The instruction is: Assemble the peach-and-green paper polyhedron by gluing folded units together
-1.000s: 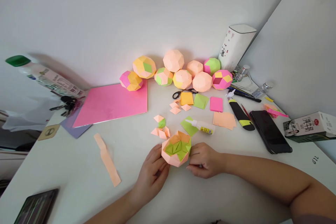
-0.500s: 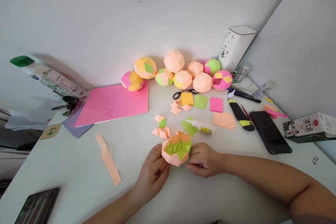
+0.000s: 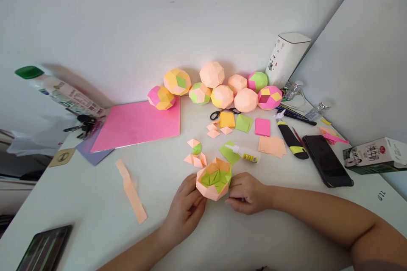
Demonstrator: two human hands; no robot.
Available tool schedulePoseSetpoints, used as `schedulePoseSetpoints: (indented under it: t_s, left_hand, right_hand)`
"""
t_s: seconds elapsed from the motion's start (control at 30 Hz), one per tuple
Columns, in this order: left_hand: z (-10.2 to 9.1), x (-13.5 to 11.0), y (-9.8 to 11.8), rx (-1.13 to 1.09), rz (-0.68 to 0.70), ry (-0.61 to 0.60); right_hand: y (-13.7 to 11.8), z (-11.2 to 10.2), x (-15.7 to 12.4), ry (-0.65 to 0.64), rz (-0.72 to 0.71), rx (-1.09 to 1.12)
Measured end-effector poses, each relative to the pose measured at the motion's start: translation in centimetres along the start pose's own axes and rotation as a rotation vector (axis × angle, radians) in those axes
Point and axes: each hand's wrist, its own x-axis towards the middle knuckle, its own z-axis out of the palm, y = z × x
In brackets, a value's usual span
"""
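Note:
An unfinished paper ball [image 3: 214,183], peach outside with a green and orange folded inside, rests open-topped on the white desk [image 3: 95,203]. My left hand [image 3: 187,207] cups its left side with curled fingers. My right hand [image 3: 246,192] pinches its right side. Small folded peach and green paper units [image 3: 195,154] lie just behind it. A glue bottle [image 3: 243,152] lies on a green square to the right of those.
Several finished paper balls [image 3: 222,89] line the back wall. Scissors [image 3: 219,113], coloured paper squares [image 3: 262,127], a pink sheet [image 3: 138,123], a peach strip [image 3: 132,192], a highlighter [image 3: 291,137], a phone [image 3: 327,159], a milk carton [image 3: 375,154] and a tablet [image 3: 44,250] lie around.
Both hands stay on the paper ball with almost no movement. The view has shifted very slightly.

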Motion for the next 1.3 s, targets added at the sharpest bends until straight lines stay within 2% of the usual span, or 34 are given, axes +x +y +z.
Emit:
schedulePoseSetpoints:
  t_s: [0.6, 1.3]
  left_hand:
    - [-0.06, -0.22, -0.12, -0.101, -0.062, 0.012]
    - [-0.04, -0.12, 0.17, -0.027, -0.063, 0.005]
  right_hand:
    - [-0.2, -0.21, 0.16, -0.004, 0.027, 0.018]
    - [-0.08, 0.05, -0.15, -0.009, 0.023, -0.06]
